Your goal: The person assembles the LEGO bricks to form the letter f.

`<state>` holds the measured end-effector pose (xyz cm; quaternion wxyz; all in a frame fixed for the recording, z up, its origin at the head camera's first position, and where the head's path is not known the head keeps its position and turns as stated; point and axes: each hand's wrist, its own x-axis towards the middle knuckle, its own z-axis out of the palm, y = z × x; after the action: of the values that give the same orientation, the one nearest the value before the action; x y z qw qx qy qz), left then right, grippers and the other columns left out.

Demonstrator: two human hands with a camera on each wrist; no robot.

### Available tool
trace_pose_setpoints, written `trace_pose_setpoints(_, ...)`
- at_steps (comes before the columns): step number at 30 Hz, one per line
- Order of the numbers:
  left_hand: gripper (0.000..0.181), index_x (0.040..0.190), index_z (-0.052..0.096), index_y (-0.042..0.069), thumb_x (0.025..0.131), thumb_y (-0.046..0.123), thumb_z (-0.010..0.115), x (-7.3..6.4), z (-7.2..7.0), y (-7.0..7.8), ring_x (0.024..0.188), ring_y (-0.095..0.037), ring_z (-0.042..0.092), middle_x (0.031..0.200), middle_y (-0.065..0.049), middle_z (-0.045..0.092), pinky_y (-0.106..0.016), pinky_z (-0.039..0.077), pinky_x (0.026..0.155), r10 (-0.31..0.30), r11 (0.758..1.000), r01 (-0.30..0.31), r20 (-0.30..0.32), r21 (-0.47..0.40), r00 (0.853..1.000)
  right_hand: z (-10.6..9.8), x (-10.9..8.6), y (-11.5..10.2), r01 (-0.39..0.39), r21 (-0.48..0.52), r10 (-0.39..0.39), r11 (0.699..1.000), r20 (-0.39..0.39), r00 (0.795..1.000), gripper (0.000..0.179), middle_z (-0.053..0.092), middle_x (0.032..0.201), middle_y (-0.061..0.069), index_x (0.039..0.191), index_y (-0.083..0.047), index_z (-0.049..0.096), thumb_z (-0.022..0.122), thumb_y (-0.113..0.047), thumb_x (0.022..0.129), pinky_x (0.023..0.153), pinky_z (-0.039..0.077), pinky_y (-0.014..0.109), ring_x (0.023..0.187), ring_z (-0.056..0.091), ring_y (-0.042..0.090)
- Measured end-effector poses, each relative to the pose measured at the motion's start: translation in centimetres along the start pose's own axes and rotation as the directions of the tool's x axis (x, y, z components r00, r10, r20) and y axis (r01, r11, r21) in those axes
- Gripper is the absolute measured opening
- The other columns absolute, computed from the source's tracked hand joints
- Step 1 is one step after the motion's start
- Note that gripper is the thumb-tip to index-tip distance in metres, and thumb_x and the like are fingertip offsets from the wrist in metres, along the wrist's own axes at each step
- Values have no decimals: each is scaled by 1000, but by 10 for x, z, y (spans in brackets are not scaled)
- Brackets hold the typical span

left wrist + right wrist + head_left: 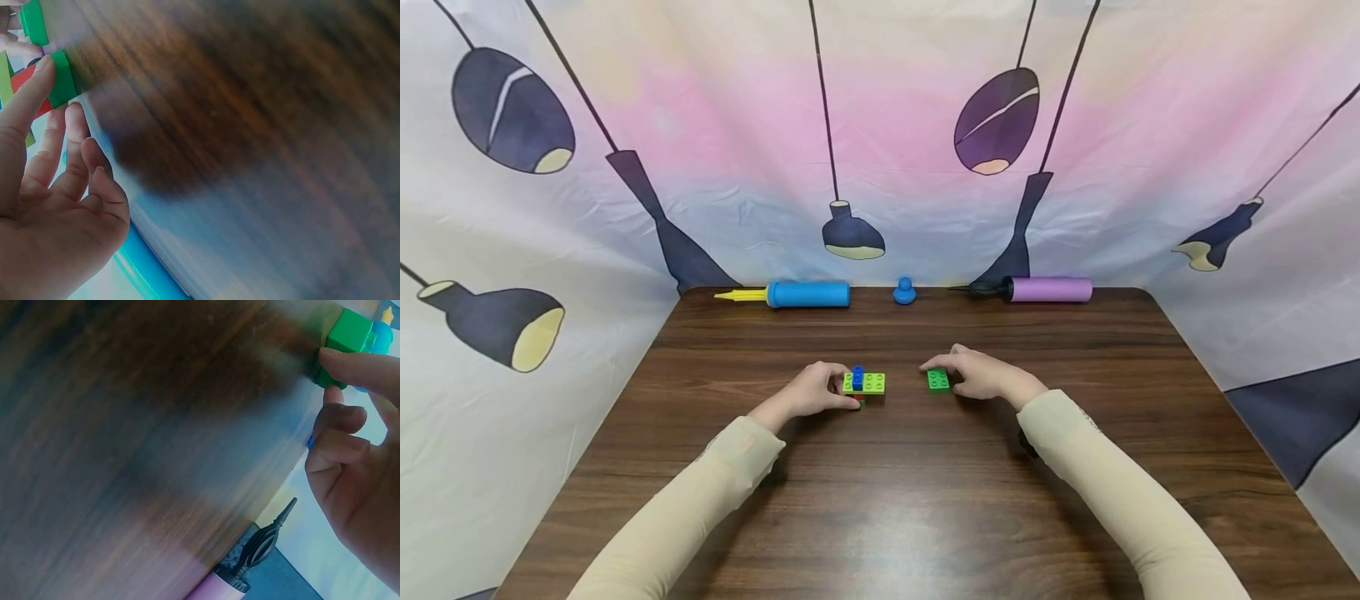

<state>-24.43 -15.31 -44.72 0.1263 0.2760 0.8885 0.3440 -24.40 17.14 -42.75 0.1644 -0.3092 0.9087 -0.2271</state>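
Note:
A stack of toy building bricks stands left of centre: a lime-green eight-stud brick (874, 383) with a blue brick (857, 379) across its top. Below it are a red brick (24, 81) and a green bottom brick (62, 80). My left hand (814, 389) holds this stack from the left, thumb on the near side and fingers behind. To the right lies a separate green four-stud brick (937, 381) on the table. My right hand (981, 374) pinches it between thumb and index finger; the other fingers curl beside it in the right wrist view.
Along the back edge of the brown wooden table (895, 500) lie a blue hand pump (808, 294) with a yellow nozzle and a purple hand pump (1051, 289) with a black nozzle. A small blue knobbed object (905, 292) stands between them. A patterned cloth (737, 125) hangs behind.

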Motion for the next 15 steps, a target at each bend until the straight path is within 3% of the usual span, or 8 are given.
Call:
trace_pose_setpoints(6,25,83,59,8,80,21,80,0,0,2,58,-12,43,68,0,52,-27,37,56,-7,1000,7,1,3,1000,1,2,2,-7,-1,7,1000,-68,998,34,49,108,10,120,-18,65,71,-7,88,80,43,38,92,50,24)
trace_pose_setpoints(15,24,84,59,8,81,21,80,-1,0,3,58,-11,44,68,1,52,-27,38,56,-3,1000,3,2,8,1000,1,2,4,-13,48,18,999,-108,994,31,54,111,6,117,-17,63,73,-22,88,75,44,34,80,51,17)
